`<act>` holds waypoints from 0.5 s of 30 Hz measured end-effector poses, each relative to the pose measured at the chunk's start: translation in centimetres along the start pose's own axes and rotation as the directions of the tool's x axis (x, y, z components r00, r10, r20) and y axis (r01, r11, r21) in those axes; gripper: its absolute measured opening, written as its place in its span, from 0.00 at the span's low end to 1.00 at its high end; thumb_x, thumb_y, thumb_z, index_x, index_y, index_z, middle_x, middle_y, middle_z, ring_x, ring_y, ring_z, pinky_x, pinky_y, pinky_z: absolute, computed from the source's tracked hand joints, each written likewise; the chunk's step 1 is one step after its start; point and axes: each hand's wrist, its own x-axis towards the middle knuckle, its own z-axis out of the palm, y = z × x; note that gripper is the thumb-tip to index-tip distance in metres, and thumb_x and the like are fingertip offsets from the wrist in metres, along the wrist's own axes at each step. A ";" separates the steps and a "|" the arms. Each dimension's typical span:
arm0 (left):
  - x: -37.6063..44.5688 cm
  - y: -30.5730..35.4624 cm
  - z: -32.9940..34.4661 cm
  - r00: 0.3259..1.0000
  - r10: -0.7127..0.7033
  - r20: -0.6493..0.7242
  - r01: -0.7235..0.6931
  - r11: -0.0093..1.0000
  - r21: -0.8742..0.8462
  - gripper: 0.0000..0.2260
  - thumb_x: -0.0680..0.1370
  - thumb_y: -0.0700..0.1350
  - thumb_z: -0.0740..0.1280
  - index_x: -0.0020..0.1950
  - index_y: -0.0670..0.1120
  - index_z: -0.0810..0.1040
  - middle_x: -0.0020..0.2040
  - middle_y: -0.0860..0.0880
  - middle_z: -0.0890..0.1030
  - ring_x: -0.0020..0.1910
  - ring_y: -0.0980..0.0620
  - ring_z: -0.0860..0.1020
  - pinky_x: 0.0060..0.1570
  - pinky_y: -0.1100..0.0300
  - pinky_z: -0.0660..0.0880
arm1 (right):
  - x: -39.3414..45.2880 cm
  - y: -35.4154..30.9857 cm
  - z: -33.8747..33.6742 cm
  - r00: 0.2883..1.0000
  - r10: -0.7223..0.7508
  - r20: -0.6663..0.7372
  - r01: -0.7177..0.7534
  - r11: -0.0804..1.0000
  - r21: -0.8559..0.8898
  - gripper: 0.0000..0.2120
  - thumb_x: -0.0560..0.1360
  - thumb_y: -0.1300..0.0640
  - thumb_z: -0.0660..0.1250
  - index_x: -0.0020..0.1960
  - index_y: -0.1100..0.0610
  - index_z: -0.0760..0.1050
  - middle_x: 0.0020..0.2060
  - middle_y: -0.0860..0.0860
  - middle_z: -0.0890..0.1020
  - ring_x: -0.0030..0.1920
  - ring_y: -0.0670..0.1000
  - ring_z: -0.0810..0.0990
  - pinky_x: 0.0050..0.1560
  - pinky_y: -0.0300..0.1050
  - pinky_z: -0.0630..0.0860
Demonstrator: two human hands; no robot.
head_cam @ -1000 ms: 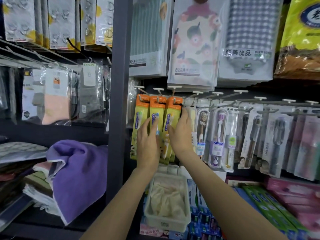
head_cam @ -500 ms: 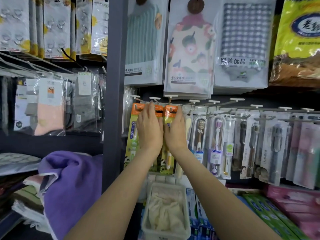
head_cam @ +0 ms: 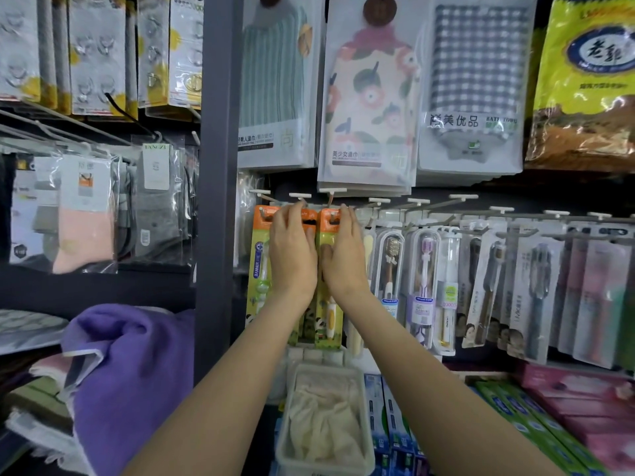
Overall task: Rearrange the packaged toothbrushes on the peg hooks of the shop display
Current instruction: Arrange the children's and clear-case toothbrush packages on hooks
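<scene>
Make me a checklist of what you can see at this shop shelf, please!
Surface: dark display wall with white-tipped metal peg hooks.
Job's things: orange-topped green toothbrush packs hanging on the left hooks; clear-blister toothbrush packs to their right.
Clutter: white plastic basket of pale cloth below; purple folded towel.
Grippers: left hand and right hand lie on the orange-topped packs, fingertips at the hooks.
Cables: nothing seen.
Surroundings: bagged socks, packaged patterned towels above, boxed toothpaste below.
</scene>
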 end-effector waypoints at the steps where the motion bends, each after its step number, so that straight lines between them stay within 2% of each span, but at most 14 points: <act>1: 0.1 0.0 0.0 1.000 0.004 0.004 -0.004 1.000 0.006 0.17 0.77 0.37 0.61 0.67 0.42 0.69 0.64 0.44 0.71 0.63 0.46 0.70 0.61 0.52 0.70 | -0.1 -0.1 -0.1 1.000 -0.006 -0.002 0.006 1.000 0.003 0.32 0.75 0.72 0.55 0.75 0.61 0.48 0.75 0.55 0.53 0.74 0.52 0.53 0.64 0.35 0.50; 7: 0.5 0.0 -0.2 1.000 -0.001 0.022 0.001 1.000 -0.006 0.16 0.77 0.36 0.60 0.66 0.42 0.70 0.62 0.45 0.74 0.61 0.48 0.72 0.60 0.54 0.71 | -0.4 -0.4 -0.3 1.000 -0.005 -0.001 0.005 1.000 -0.023 0.31 0.76 0.71 0.56 0.75 0.61 0.49 0.75 0.55 0.53 0.71 0.52 0.57 0.63 0.37 0.50; 12: 0.6 0.1 -0.2 0.999 -0.035 0.001 0.035 0.999 -0.040 0.15 0.77 0.35 0.61 0.64 0.42 0.72 0.60 0.45 0.75 0.60 0.49 0.72 0.61 0.55 0.71 | -0.3 -0.3 -0.2 1.000 -0.001 -0.008 0.000 0.999 -0.051 0.30 0.76 0.71 0.55 0.75 0.60 0.49 0.75 0.55 0.52 0.74 0.52 0.53 0.64 0.36 0.48; 15: 0.8 0.2 -0.4 0.997 -0.083 -0.009 0.082 0.995 -0.058 0.14 0.78 0.35 0.60 0.63 0.43 0.72 0.59 0.46 0.75 0.59 0.50 0.73 0.59 0.60 0.70 | -0.4 -0.3 -0.3 1.000 -0.016 -0.020 0.016 0.999 -0.036 0.31 0.75 0.72 0.55 0.75 0.60 0.50 0.74 0.56 0.53 0.74 0.53 0.54 0.64 0.36 0.49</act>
